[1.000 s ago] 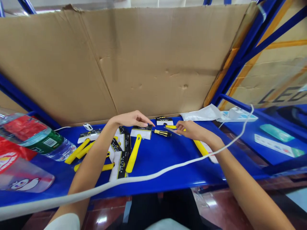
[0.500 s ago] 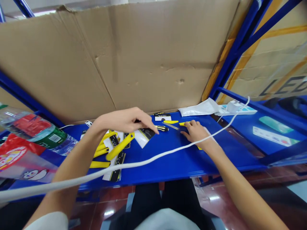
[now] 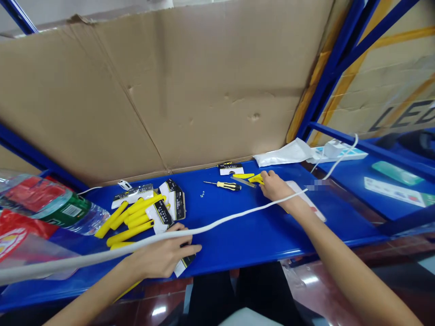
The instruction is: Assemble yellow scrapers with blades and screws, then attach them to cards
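Near the shelf's front edge, my left hand point(image 3: 170, 251) is closed over a black-and-white card point(image 3: 186, 264); a yellow handle point(image 3: 127, 290) shows below that wrist. To its upper left lies a pile of yellow handles point(image 3: 137, 215) with black-and-white cards. My right hand point(image 3: 274, 186) has its fingers closed on a yellow-handled tool with a thin grey blade point(image 3: 244, 182). Its palm hides part of the tool. Another yellow strip point(image 3: 243, 175) lies beside the blade. Left of these is a screwdriver point(image 3: 224, 185), with several tiny metal pieces point(image 3: 202, 194) nearby.
A white cable point(image 3: 234, 214) crosses in front of both arms. Cardboard point(image 3: 217, 90) stands behind the blue shelf point(image 3: 224, 244). At left lies a water bottle point(image 3: 57, 203); at the back right are a white packet point(image 3: 283, 153) and a power strip point(image 3: 340, 153).
My left hand has come down and toward me from above the shelf, bringing the carded yellow handle to the front edge. The screwdriver is now uncovered. My right hand stays at the bladed tool.
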### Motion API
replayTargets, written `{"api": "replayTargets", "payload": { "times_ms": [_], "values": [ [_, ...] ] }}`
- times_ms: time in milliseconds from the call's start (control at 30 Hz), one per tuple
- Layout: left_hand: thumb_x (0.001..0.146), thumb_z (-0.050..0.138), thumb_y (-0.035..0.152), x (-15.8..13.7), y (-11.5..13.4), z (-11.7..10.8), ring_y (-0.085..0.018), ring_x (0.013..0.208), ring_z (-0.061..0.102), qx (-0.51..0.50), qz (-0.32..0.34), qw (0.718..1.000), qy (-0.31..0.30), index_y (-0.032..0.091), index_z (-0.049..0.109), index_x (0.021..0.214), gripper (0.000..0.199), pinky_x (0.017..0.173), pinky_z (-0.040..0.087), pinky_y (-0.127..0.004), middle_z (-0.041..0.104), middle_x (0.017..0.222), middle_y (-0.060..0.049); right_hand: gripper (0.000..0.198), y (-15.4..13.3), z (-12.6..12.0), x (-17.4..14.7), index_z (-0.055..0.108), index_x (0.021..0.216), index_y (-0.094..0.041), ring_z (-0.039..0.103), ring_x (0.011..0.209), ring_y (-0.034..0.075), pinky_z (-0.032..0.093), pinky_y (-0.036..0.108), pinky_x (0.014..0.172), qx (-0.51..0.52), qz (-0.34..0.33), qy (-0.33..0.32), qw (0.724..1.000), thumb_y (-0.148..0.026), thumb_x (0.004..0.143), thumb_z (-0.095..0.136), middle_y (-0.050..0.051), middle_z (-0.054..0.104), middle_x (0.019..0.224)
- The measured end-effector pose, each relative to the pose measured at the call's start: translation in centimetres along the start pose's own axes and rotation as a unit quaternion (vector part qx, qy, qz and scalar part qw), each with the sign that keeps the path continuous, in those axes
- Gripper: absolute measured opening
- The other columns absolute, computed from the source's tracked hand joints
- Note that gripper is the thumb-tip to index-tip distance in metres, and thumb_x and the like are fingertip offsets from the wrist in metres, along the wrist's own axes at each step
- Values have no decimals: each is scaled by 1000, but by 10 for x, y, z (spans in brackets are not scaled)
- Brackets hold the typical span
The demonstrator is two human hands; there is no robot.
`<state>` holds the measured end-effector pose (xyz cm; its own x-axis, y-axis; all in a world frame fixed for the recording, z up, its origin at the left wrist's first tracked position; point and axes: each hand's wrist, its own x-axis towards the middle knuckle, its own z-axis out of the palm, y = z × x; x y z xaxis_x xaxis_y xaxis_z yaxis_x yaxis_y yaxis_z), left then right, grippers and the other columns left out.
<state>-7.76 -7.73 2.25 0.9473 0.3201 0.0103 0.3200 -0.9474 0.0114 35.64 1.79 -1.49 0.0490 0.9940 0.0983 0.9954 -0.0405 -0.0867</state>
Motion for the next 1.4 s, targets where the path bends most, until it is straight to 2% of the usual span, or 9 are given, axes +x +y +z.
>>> {"api": "replayTargets", "payload": {
  "times_ms": [100, 233, 467, 667, 867, 1000, 1067, 1233, 1400],
  "values": [
    [108, 59, 45, -3, -14, 3, -30, 111, 72, -33, -15, 999, 21, 23, 59, 162, 58, 113, 50, -45, 78, 122, -11, 28, -4, -2, 1, 66, 130, -8, 75, 101, 30, 57, 41, 93, 29, 3, -2, 1000, -19, 104, 64, 22, 73, 122],
    [93, 66, 84, 6, -32, 4, -31, 96, 71, -36, 60, 997, 19, 19, 63, 159, 92, 102, 53, -43, 76, 110, -13, 33, -19, -10, -2, 66, 135, -8, 75, 108, 35, 57, 44, 97, 94, -21, 18, 995, -20, 106, 57, 27, 71, 127],
    [104, 63, 72, 24, -61, -9, -30, 92, 73, 49, 199, 979, 0, 12, 63, 156, 79, 95, 57, -42, 78, 105, -15, 40, -65, -21, 13, 63, 143, -13, 71, 126, 34, 53, 45, 111, 252, -88, 47, 963, -34, 110, 54, 21, 73, 134],
    [114, 59, 38, -9, -21, 1, -31, 139, 71, 149, -8, 984, 97, 22, 53, 169, 58, 121, 52, -44, 73, 154, -14, 38, -78, -19, 23, 70, 117, -18, 69, 115, 37, 52, 51, 106, 389, -93, 43, 915, -43, 92, 83, 18, 74, 121],
    [113, 56, 41, -52, 8, 37, -36, 131, 76, 177, -149, 954, 191, 29, 42, 179, 69, 116, 55, -51, 76, 150, -10, 58, -78, -33, 10, 66, 117, -23, 54, 63, 17, 49, 34, 56, 610, -99, -9, 786, -76, 110, 43, 2, 60, 88],
    [109, 64, 55, -55, -20, 37, -35, 128, 78, 188, -134, 954, 194, 26, 25, 184, 90, 116, 56, -49, 78, 148, -10, 43, -84, -37, 3, 67, 116, -25, 30, 51, 9, 32, 26, 45, 802, -65, -121, 581, -64, 100, 74, -8, 46, 75],
    [105, 65, 65, -51, -37, 33, -34, 124, 80, 183, -81, 960, 196, 27, 18, 185, 100, 113, 60, -46, 80, 145, -7, 39, -87, -35, 0, 67, 111, -24, 26, 50, 9, 28, 25, 44, 839, -41, -159, 518, -55, 94, 84, -10, 42, 71],
    [103, 56, 77, -37, -58, 32, -42, 123, 80, 122, -57, 970, 201, 29, 12, 186, 105, 110, 61, -55, 79, 145, -14, 36, -100, -26, -6, 64, 110, -24, 35, 56, 11, 37, 26, 48, 854, -8, -173, 490, -46, 89, 84, -7, 49, 76],
    [105, 58, 65, 13, -21, 21, -38, 142, 70, 21, -56, 984, 169, 42, 35, 180, 82, 119, 57, -50, 75, 153, -6, 44, -110, -15, -10, 61, 108, -24, 55, 71, 14, 55, 29, 62, 864, 11, -162, 476, -30, 74, 89, -4, 59, 87]
  ]
}}
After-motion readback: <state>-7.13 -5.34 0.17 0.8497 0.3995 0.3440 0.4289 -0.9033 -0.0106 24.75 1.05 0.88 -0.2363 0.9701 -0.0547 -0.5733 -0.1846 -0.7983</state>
